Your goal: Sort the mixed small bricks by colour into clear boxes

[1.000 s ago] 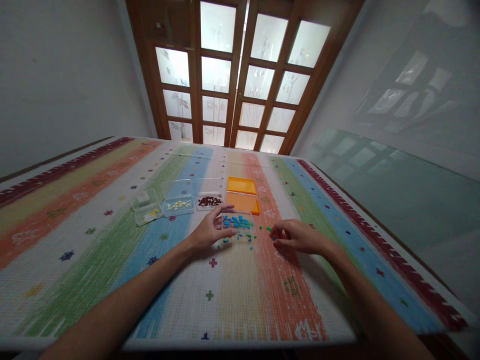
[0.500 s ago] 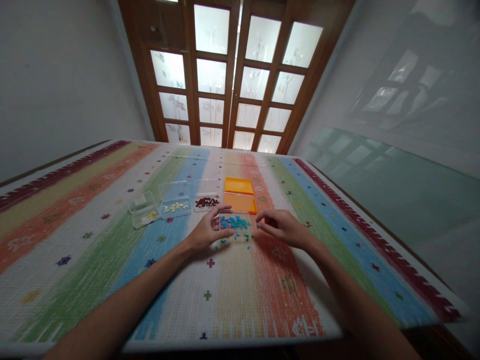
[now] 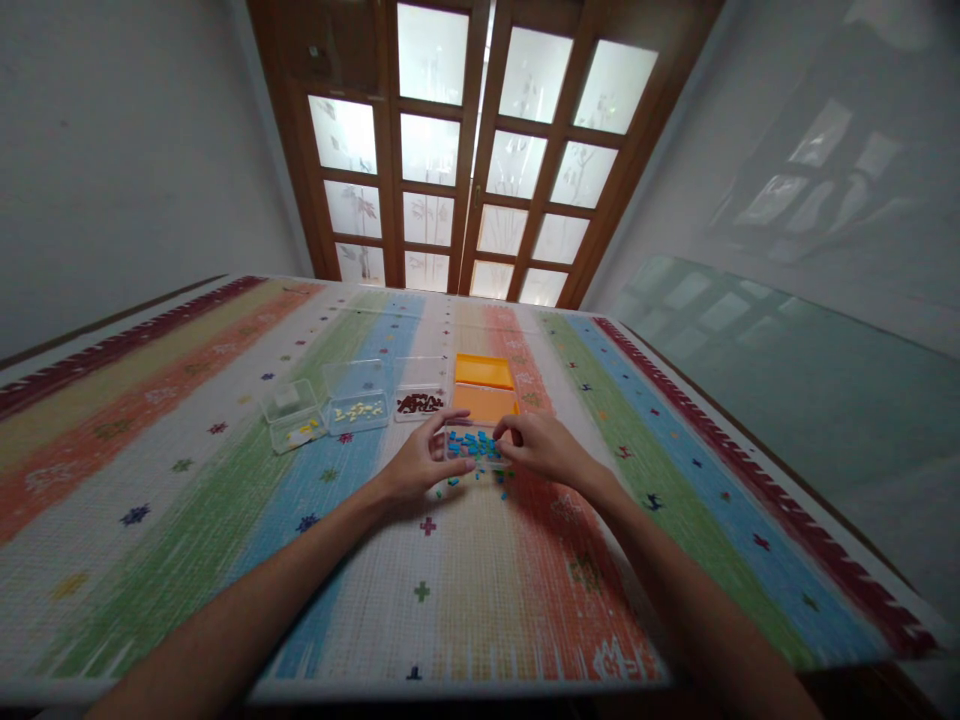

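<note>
A small clear box with several blue pieces (image 3: 471, 443) lies near the middle of the table. My left hand (image 3: 424, 458) is around the box's left end, thumb at the near side and fingers at the far side. Over the box's right end is my right hand (image 3: 536, 443), thumb and fingertips pinched together; whatever they hold is too small to make out. Several small green and blue pieces (image 3: 453, 482) lie on the cloth in front of the box.
Behind the box is an open orange case (image 3: 484, 371). To the left stand open clear boxes with dark brown pieces (image 3: 420, 403), pale pieces (image 3: 358, 412) and yellow pieces (image 3: 304, 432). A striped cloth (image 3: 375, 600) covers the table.
My right hand has moved left, from beside the box to over its right end. My left hand stays at the box. The view has shifted slightly.
</note>
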Motion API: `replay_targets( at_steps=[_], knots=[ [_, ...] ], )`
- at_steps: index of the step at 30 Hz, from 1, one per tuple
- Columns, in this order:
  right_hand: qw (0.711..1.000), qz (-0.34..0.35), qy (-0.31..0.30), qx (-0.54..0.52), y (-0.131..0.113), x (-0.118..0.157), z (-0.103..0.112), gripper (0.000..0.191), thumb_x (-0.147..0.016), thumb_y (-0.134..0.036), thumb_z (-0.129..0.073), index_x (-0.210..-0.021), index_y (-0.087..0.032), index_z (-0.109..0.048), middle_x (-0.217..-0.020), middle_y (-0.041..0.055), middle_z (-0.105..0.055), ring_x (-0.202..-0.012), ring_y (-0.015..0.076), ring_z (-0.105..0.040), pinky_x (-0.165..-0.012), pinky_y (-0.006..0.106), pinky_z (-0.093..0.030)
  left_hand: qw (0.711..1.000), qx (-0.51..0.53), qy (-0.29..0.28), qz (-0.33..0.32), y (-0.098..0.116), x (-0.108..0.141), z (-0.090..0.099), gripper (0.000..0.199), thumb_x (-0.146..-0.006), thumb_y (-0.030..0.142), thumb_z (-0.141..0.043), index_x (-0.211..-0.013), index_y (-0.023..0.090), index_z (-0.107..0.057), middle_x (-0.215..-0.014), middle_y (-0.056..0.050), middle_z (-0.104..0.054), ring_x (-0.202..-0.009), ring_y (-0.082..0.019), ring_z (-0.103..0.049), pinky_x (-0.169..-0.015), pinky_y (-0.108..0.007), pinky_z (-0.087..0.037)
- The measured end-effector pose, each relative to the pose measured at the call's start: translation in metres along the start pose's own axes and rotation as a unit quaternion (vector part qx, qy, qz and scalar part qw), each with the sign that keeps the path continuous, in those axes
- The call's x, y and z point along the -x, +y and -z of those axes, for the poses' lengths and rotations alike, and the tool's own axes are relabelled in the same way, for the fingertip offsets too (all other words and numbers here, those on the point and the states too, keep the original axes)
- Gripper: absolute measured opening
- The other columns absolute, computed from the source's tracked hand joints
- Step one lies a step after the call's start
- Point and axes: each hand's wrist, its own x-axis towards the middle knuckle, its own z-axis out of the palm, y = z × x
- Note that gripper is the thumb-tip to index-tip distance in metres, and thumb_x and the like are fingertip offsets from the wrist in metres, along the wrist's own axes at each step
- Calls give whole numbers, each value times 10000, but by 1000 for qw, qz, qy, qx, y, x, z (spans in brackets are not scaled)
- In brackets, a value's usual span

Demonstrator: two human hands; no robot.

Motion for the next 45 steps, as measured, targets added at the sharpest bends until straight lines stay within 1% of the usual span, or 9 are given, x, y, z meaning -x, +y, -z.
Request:
replay_targets(
  at_steps=[5,11,15,17,19,24,37,41,45],
  knots=[
    [999,4,10,-32,-1,1,4,173,-861,-192,-579,-935,-164,-733,-651,9,-636,-579,128,-526,-575,239,-315,1000,-8,9,2,1,0,0,645,-644,189,-882,-1224,220,-602,-1298,-149,-623,-1054,-252,-682,-970,-466,-538],
    [992,-14,89,-86,9,12,11,122,-869,-206,-546,-836,-161,-654,-663,0,-609,-593,127,-517,-588,244,-320,999,-29,39,11,1,-3,3,639,-653,209,-877,-1224,229,-592,-1345,-142,-588,-1035,-232,-677,-994,-464,-522],
    [992,41,-12,-117,20,26,7,104,-867,-224,-562,-818,-166,-631,-645,-13,-584,-576,122,-498,-579,240,-334,998,-41,54,-2,2,-4,5,627,-650,204,-874,-1214,228,-599,-1350,-147,-577,-1090,-257,-652,-984,-469,-526],
    [988,72,-59,-126,22,33,0,96,-869,-254,-606,-865,-162,-634,-699,-2,-609,-612,129,-524,-600,240,-363,997,-49,62,-9,3,-4,4,614,-659,199,-866,-1213,225,-603,-1339,-146,-582,-1125,-264,-635,-1003,-467,-511],
    [986,91,-77,-116,22,40,-8,146,-870,-295,-655,-924,-160,-638,-786,20,-639,-675,142,-555,-639,248,-390,996,-53,67,-12,4,-4,4,607,-662,196,-861,-1212,223,-606,-1330,-144,-587,-1147,-270,-624,-1016,-467,-500],
    [989,99,-77,-73,18,49,-22,185,-900,-311,-667,-1012,-168,-636,-966,61,-659,-796,170,-594,-710,272,-416,996,-64,64,-12,6,-4,3,609,-660,196,-855,-1214,224,-604,-1326,-140,-592,-1153,-276,-622,-1007,-479,-507],
    [990,86,-84,-69,15,46,-24,171,-885,-265,-622,-1030,-172,-623,-916,53,-658,-746,167,-584,-681,271,-404,996,-64,56,-12,4,-6,5,620,-660,200,-848,-1223,223,-591,-1349,-148,-579,-1138,-271,-635,-1002,-482,-506],
    [989,92,-88,-75,14,44,-21,227,-875,-269,-633,-1073,-157,-624,-922,63,-664,-754,176,-583,-685,279,-412,996,-65,55,-16,4,-6,5,613,-656,201,-853,-1212,216,-595,-1347,-149,-582,-1132,-268,-637,-998,-469,-509],
    [988,101,-90,-70,16,42,-21,196,-905,-251,-599,-1070,-152,-639,-934,74,-669,-782,187,-594,-715,293,-427,996,-66,51,-17,6,-6,5,617,-662,205,-850,-1222,212,-592,-1343,-155,-587,-1135,-269,-637,-1010,-473,-502]
  ],
)
